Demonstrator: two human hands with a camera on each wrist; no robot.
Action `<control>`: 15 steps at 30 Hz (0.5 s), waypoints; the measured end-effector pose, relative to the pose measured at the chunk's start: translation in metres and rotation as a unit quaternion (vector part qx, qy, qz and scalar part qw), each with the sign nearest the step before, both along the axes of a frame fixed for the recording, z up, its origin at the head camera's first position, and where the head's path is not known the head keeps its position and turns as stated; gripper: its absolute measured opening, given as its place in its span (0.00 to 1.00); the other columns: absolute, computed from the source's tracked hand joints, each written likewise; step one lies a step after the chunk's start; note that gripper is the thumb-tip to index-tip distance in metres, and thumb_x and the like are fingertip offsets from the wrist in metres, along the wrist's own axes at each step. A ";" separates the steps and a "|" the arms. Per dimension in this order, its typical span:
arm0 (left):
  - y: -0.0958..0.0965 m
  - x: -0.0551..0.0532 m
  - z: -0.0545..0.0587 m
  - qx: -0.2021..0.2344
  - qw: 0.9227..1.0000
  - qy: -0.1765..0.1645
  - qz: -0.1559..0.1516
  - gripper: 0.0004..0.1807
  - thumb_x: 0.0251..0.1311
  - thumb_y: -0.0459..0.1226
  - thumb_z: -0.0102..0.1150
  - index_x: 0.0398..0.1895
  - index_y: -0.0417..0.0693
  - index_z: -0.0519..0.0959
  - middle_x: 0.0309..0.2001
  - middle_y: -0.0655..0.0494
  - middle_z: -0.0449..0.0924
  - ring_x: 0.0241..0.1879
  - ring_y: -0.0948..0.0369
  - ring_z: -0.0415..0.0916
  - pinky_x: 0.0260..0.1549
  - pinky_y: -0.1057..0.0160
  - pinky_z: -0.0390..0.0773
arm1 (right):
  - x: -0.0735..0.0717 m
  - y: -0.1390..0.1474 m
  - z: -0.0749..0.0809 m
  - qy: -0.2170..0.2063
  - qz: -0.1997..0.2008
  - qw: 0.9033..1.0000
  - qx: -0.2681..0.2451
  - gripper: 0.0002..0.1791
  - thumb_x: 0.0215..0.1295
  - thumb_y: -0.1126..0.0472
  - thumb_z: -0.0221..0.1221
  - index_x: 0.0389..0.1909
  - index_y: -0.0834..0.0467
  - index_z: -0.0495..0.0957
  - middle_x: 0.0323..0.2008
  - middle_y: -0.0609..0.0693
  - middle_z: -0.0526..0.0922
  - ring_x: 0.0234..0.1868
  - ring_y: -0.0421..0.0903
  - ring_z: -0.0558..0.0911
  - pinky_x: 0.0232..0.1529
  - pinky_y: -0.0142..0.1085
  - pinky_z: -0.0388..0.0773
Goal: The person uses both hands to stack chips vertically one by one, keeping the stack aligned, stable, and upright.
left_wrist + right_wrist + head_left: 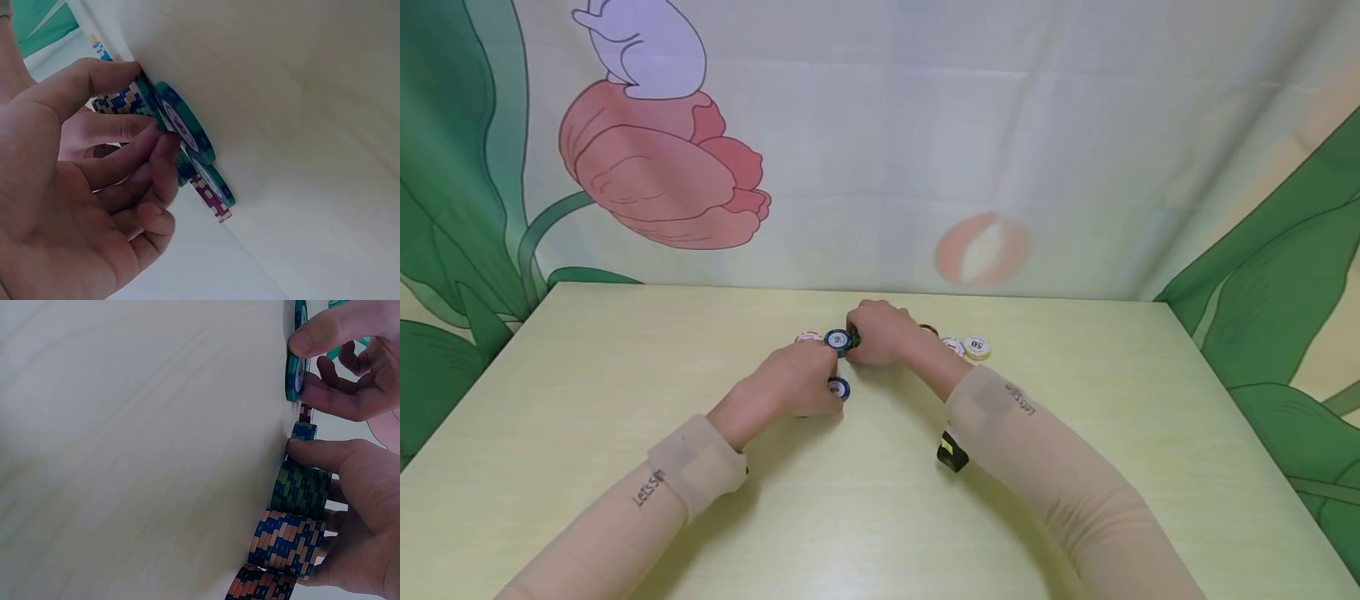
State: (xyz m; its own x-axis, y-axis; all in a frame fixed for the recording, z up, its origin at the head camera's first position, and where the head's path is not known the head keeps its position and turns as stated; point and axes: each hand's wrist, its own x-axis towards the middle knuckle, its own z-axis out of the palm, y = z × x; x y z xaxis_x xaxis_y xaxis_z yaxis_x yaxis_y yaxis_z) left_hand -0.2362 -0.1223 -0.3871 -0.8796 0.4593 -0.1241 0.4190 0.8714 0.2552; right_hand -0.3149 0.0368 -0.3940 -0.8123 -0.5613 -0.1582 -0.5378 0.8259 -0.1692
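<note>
In the head view my left hand [797, 379] is at the middle of the table, with a blue-rimmed poker chip [839, 389] at its fingertips. The left wrist view shows its thumb and fingers pinching a green-and-blue poker chip [181, 122] by the edge. My right hand [883, 333] is just beyond and to the right. In the right wrist view its thumb lies against a short blue-green chip stack [304, 430], beside a taller green stack [301, 490]; its other fingers curl behind the stacks, partly hidden. Another blue-rimmed chip [838, 341] shows between both hands.
A blue-and-peach stack [287, 540] and a black-and-peach stack [262, 584] continue the row. White chips [953, 346] and yellow-edged chips [977, 347] lie right of my right hand. A red-and-white stack [209, 199] stands behind. A small black object [952, 452] shows beside my right sleeve.
</note>
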 end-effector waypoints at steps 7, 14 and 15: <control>-0.007 -0.010 0.005 0.047 0.999 0.018 0.015 0.11 0.52 0.39 0.69 0.20 0.48 0.76 0.25 0.56 0.72 0.25 0.59 0.70 0.23 0.62 0.69 | 0.001 0.000 0.001 -0.003 -0.008 1.000 -0.005 0.14 0.65 0.52 0.69 0.44 0.56 0.82 0.42 0.48 0.78 0.42 0.47 0.76 0.44 0.50 0.76; -0.013 -0.025 0.007 0.079 0.994 0.069 0.035 0.12 0.53 0.39 0.73 0.34 0.42 0.81 0.31 0.53 0.77 0.33 0.55 0.73 0.34 0.59 0.75 | 0.000 0.001 -0.001 -0.001 -0.012 1.000 -0.015 0.13 0.65 0.52 0.69 0.42 0.55 0.82 0.40 0.48 0.78 0.40 0.47 0.76 0.42 0.49 0.75; -0.013 -0.027 0.007 0.080 0.994 0.070 0.038 0.12 0.54 0.39 0.73 0.35 0.41 0.82 0.31 0.53 0.77 0.33 0.55 0.73 0.34 0.59 0.75 | 0.000 0.001 -0.001 0.000 -0.012 1.000 -0.014 0.13 0.65 0.51 0.69 0.42 0.54 0.82 0.40 0.48 0.78 0.40 0.47 0.76 0.42 0.49 0.75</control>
State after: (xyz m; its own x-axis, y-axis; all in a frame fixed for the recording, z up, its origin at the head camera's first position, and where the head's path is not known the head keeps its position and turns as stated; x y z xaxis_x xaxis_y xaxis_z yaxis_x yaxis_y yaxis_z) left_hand -0.2631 -0.1353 -0.3800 -0.9160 0.3949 0.0703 0.3945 0.8551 0.3365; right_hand -0.3151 0.0377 -0.3949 -0.8260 -0.5455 -0.1418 -0.5176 0.8338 -0.1921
